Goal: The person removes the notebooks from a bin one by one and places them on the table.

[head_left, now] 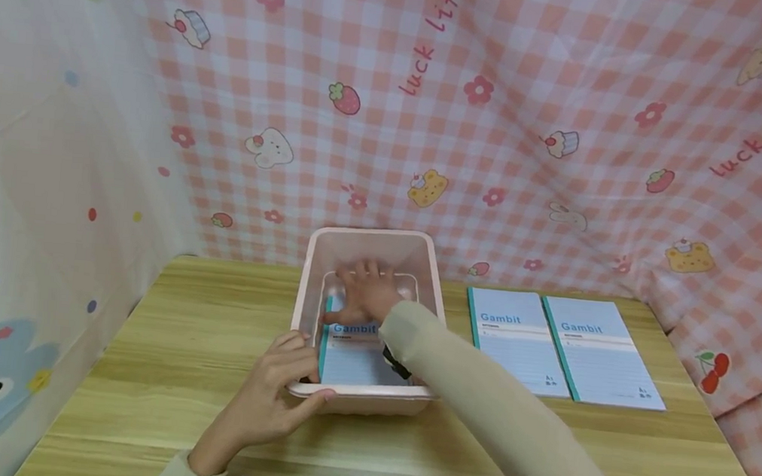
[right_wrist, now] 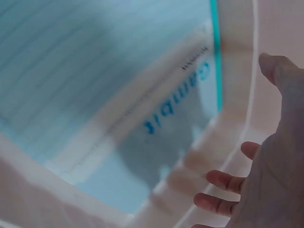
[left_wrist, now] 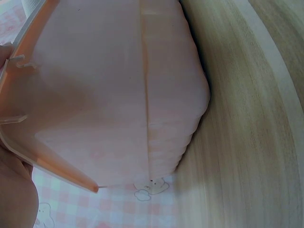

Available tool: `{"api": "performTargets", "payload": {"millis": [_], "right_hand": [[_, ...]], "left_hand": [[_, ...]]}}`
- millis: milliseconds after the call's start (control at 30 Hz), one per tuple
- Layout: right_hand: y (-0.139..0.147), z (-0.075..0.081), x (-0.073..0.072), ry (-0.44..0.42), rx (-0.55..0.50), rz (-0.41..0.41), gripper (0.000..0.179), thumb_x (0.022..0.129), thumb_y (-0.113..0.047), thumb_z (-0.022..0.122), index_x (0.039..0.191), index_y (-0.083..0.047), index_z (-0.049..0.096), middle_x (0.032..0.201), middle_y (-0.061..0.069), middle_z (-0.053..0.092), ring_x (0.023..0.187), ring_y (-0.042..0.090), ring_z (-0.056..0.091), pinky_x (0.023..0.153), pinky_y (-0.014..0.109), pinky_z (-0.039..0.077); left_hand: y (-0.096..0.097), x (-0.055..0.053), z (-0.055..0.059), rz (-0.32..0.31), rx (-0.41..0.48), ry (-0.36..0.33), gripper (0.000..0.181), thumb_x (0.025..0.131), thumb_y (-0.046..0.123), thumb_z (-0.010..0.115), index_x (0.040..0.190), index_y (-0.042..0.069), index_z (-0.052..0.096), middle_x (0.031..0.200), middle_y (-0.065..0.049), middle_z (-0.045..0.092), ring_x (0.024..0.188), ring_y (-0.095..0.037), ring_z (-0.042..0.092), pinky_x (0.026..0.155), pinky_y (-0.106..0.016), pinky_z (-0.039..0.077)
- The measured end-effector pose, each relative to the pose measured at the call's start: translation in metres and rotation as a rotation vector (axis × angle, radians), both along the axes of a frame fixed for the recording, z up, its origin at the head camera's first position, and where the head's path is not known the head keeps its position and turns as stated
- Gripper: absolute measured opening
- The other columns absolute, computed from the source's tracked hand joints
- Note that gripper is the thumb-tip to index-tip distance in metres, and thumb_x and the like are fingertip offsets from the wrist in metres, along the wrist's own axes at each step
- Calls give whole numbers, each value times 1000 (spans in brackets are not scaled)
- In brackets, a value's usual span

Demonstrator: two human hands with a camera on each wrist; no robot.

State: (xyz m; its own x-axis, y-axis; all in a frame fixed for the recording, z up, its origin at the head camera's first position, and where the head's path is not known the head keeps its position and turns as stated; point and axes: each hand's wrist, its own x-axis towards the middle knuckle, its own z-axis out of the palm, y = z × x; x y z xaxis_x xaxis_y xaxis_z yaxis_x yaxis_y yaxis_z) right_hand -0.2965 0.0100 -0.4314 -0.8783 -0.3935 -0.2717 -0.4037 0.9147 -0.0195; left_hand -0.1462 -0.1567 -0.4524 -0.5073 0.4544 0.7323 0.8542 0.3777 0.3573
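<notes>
A pale pink plastic bin (head_left: 377,393) stands on the wooden table. Inside it lies a notebook (head_left: 357,357) with a teal spine and "Gambit" on its cover. My left hand (head_left: 280,380) grips the bin's near left corner, thumb outside and fingers over the rim. My right hand (head_left: 368,295) reaches into the bin with its fingers spread, above the notebook's far end. In the right wrist view the right hand's fingers (right_wrist: 223,181) hold nothing and the notebook (right_wrist: 109,90) lies apart from them. Part of the notebook is hidden by the right forearm in the head view.
Two more "Gambit" notebooks, a left one (head_left: 514,344) and a right one (head_left: 602,356), lie side by side to the right of the bin. A checked pink cloth (head_left: 362,146) hangs behind the table (head_left: 158,370), and a white patterned cloth (head_left: 74,166) at the left.
</notes>
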Motion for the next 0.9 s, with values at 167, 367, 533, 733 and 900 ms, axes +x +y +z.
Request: {"api": "performTargets", "payload": {"millis": [167, 367, 533, 733, 900], "right_hand": [[-3, -11, -2, -31, 1, -11, 98, 84, -84, 53, 161, -31, 23, 169, 9, 21, 157, 35, 17, 120, 65, 25], [-6, -27, -6, -61, -22, -17, 96, 84, -84, 54, 159, -32, 25, 169, 5, 22, 157, 32, 20, 119, 64, 27], [-5, -30, -3, -91, -66, -18, 96, 83, -83, 56, 158, -27, 32, 167, 3, 25, 156, 30, 21, 118, 58, 34], [-5, -29, 1, -50, -50, 21, 92, 84, -80, 59, 154, -23, 39, 164, 4, 29, 151, 28, 28, 113, 54, 41], [-5, -27, 3, -31, -28, 50, 90, 84, -77, 62, 152, -21, 41, 162, 6, 32, 149, 29, 31, 109, 56, 44]], "left_hand": [[0, 0, -1, 0, -4, -3, 28, 84, 24, 80, 76, 24, 53, 73, 17, 53, 79, -4, 43, 93, -30, 36], [-1, 0, -1, 2, -2, 3, 28, 85, 24, 80, 76, 25, 53, 73, 17, 51, 79, -4, 43, 92, -30, 36], [-1, 1, -2, 4, -5, 0, 28, 86, 25, 80, 77, 25, 54, 73, 17, 51, 80, -4, 45, 93, -30, 36], [-1, 1, -2, -1, 2, -2, 27, 87, 26, 79, 77, 25, 54, 73, 17, 51, 82, -4, 47, 97, -35, 38], [0, 1, -2, -1, 1, -9, 26, 87, 25, 79, 77, 25, 55, 73, 17, 52, 83, -5, 49, 102, -39, 40]]}}
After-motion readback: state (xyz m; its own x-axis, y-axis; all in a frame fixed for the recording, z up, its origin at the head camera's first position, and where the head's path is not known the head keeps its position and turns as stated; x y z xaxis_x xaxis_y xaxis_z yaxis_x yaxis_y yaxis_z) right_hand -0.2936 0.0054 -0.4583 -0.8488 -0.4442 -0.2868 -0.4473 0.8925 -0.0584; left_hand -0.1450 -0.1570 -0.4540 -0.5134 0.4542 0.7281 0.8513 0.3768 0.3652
